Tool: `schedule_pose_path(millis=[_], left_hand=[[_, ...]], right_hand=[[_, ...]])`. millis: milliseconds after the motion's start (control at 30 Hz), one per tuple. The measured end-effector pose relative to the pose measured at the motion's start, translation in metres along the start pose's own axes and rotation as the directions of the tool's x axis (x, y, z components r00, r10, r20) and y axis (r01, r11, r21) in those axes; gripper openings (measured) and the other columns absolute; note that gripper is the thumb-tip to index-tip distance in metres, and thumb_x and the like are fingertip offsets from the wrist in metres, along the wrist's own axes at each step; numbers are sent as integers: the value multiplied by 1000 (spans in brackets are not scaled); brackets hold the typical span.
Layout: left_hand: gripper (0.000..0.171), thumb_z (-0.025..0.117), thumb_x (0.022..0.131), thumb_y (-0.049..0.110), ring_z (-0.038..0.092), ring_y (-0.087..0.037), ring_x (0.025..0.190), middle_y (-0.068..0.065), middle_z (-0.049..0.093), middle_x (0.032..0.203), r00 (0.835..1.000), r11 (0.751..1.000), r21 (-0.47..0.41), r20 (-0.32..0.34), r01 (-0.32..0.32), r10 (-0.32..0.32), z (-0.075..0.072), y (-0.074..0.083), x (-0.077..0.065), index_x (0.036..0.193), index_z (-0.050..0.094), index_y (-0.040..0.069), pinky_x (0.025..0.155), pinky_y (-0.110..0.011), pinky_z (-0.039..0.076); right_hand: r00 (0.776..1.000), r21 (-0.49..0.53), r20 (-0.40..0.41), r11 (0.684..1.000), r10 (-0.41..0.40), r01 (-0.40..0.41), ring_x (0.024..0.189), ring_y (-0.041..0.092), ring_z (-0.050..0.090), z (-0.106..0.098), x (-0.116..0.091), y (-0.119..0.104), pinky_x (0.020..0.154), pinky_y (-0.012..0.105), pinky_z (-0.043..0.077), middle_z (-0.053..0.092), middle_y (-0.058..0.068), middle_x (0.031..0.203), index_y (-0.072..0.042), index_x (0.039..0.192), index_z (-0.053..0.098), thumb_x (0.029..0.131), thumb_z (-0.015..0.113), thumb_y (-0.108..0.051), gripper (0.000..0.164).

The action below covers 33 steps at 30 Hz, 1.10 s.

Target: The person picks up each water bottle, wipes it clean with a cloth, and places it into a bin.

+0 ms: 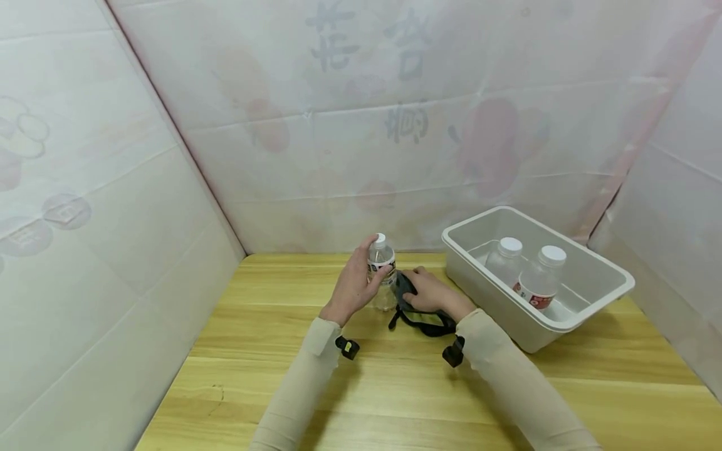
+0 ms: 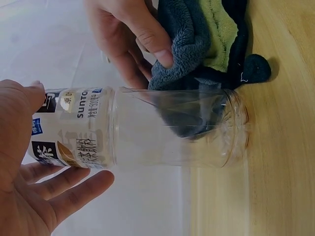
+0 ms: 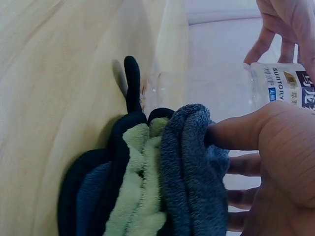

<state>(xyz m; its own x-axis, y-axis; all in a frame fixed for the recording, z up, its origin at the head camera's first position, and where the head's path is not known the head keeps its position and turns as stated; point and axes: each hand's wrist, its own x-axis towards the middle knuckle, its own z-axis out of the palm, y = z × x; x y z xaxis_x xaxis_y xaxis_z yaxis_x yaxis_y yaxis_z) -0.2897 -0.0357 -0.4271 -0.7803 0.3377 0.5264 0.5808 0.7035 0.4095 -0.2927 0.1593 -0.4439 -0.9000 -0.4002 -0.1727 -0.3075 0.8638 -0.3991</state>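
Note:
A clear plastic bottle (image 1: 386, 295) with a white cap stands upright on the wooden table. My left hand (image 1: 356, 280) grips it around its printed label, thumb across the front and index finger up beside the cap. Just right of the bottle, my right hand (image 1: 431, 293) pinches a plush cleaning cloth (image 3: 192, 172) between thumb and fingers. The cloth is dark grey and light green, with black edging and a small black loop. In the left wrist view, part of the cloth (image 2: 184, 37) shows through the bottle's lower wall (image 2: 162, 132).
A pale plastic tub (image 1: 496, 300) stands to the right, close to my right forearm. Inside it are two clear bottles with white caps, one further back (image 1: 504, 260) and one nearer (image 1: 543, 279) with a red-and-white label. Printed fabric walls (image 1: 338, 156) enclose the table's back and sides.

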Motion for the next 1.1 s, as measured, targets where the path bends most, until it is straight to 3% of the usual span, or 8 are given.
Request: schedule_pose_path(millis=[133,367,667,967,1100], left_hand=[[68,48,91,40,55,-17,102,-8,50,124,1000,1000,8,-8,-3,3,-1,-2,1,144,9,27,84,-33,48],[67,49,91,36,54,-19,102,-9,51,121,998,999,26,-39,-39,40,-4,-5,2,144,11,23,85,-35,47],[67,49,91,36,53,-20,99,-10,50,122,995,998,23,-71,-65,67,-14,-3,7,144,12,19,83,-35,46],[67,50,91,35,51,-17,89,-9,51,121,991,996,15,-95,-91,92,-22,3,16,144,11,22,74,-35,45],[67,50,91,36,50,-17,87,-9,51,119,987,993,20,-106,-118,119,-26,5,22,144,11,21,72,-33,45]], right_hand=[[1000,-20,0,1000,-20,20,122,39,42,-6,-1,-1,95,52,39,30,25,140,-9,142,26,92,48,-25,56],[999,-27,-22,999,-48,47,127,45,32,-20,-5,-5,99,55,33,27,26,141,-8,141,29,92,40,-13,50],[995,-37,-61,997,-75,73,127,41,35,-37,-10,-7,97,53,36,26,22,143,-9,141,27,94,37,-16,48],[980,-24,-148,991,-131,129,121,37,44,-58,-31,-13,93,52,40,32,19,141,-11,142,27,94,41,-19,50],[970,-4,-179,986,-163,165,124,35,40,-69,-43,-15,96,52,38,32,18,141,-11,142,26,95,41,-23,51]])
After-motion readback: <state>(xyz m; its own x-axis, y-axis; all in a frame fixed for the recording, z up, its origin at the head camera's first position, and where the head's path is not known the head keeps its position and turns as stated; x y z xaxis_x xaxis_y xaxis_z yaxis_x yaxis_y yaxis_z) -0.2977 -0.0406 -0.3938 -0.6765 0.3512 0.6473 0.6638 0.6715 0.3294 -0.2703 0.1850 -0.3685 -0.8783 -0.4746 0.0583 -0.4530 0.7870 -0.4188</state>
